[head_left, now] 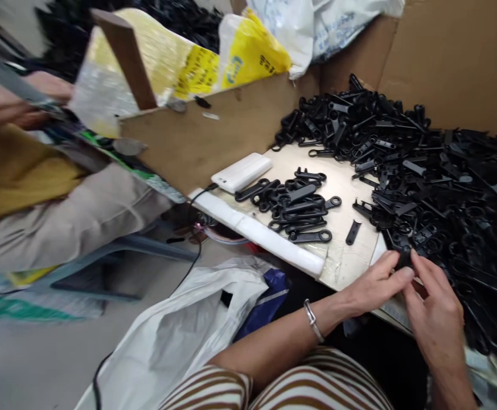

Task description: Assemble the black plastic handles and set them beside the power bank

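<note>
My left hand [378,283] and my right hand [436,302] meet at the table's front edge, fingers pinched on one small black plastic part [404,258]. Fingers cover much of this part, so its full shape is hidden. Just beyond and to the right spreads a large heap of black plastic parts [402,171], many long with a ring at one end. To the left lies a smaller pile of similar ringed black parts [302,205]. Between pile and heap rests a single flat black piece [353,232].
A white power bank [242,172] with a black cable sits by the wooden side board [214,131]. Cardboard [457,62] walls the back. A white sack [188,324] lies below the table. At left sits another person, in beige trousers [73,210].
</note>
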Available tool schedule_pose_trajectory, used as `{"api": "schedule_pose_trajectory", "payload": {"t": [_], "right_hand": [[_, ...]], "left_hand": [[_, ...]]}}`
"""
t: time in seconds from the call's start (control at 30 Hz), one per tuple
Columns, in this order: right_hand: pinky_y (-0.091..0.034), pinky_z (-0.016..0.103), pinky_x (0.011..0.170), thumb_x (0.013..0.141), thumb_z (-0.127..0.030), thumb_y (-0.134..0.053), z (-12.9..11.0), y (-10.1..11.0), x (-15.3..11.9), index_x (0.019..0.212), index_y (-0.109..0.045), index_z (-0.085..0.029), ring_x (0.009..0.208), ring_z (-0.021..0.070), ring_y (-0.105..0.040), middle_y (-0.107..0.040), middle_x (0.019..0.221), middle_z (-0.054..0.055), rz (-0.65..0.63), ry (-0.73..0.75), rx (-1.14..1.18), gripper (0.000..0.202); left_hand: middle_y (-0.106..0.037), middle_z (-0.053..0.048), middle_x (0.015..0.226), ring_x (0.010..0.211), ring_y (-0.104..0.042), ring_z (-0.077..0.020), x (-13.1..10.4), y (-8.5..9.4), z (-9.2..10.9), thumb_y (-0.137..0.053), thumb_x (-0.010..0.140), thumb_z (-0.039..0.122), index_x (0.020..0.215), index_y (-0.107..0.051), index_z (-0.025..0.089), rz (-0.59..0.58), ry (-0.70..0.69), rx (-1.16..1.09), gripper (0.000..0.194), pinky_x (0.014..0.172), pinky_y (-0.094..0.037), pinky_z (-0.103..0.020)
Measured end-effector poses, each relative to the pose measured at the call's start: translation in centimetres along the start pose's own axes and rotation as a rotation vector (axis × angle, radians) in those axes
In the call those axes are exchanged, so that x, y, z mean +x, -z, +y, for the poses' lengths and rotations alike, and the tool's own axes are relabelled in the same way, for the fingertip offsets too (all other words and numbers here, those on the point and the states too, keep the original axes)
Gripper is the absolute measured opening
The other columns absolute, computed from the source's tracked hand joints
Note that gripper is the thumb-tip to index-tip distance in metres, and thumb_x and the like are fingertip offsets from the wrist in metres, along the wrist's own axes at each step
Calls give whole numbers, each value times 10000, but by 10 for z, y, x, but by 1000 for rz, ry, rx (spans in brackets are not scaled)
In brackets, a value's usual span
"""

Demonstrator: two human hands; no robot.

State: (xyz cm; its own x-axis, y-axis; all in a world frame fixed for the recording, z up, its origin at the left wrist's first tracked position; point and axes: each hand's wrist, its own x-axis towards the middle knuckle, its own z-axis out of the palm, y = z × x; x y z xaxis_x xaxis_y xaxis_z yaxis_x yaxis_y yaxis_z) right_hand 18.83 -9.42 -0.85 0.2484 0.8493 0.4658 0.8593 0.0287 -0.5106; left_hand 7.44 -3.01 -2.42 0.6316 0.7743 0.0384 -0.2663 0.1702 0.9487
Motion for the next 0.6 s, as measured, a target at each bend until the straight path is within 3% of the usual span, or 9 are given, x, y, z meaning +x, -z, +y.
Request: {"api": "schedule_pose_trajectory", "payload": {"t": [0.13,0.27,0.4,0.5,0.6], "right_hand": [[-556,411,915,914,-418,-497,11,8,-8,1405,-496,-210,1150,278,-598,-574,1293,132,-164,60,54,534],[-583,340,879,903,-390,-551,22,19,-10,1357,-543,-238,1092,235,-633,-560,1315,108,-289,-61,238,480],[-547,349,936,864,-457,-610,29,23,-2,1327,-573,-281,1108,236,-630,-621,1275,72,-238,-237,301,497],[-528,357,964,881,-463,-585,28,20,2,1306,-594,-283,1149,242,-620,-656,1257,71,-342,-311,441,462],[-530,385,960,867,-445,-606,24,15,-1,1149,-699,-243,1102,266,-650,-702,1173,94,-344,-358,529,360]], "left_hand": [[-521,-46,934,918,-503,-194,0,9,4,-496,904,350,952,-569,163,-74,-138,343,207,877,-458,-332],[-494,-29,842,830,-490,-180,-2,16,11,-450,913,334,815,-532,174,-87,-157,436,205,785,-450,-308],[-490,-22,776,733,-492,-172,-8,20,19,-461,887,369,781,-526,186,-234,-100,337,221,702,-417,-300],[-514,-14,720,678,-516,-161,-11,20,22,-463,875,375,752,-509,200,-405,35,139,218,665,-418,-280],[-555,-14,726,690,-544,-152,-14,18,22,-469,883,330,766,-553,193,-413,64,170,199,688,-437,-263]]}}
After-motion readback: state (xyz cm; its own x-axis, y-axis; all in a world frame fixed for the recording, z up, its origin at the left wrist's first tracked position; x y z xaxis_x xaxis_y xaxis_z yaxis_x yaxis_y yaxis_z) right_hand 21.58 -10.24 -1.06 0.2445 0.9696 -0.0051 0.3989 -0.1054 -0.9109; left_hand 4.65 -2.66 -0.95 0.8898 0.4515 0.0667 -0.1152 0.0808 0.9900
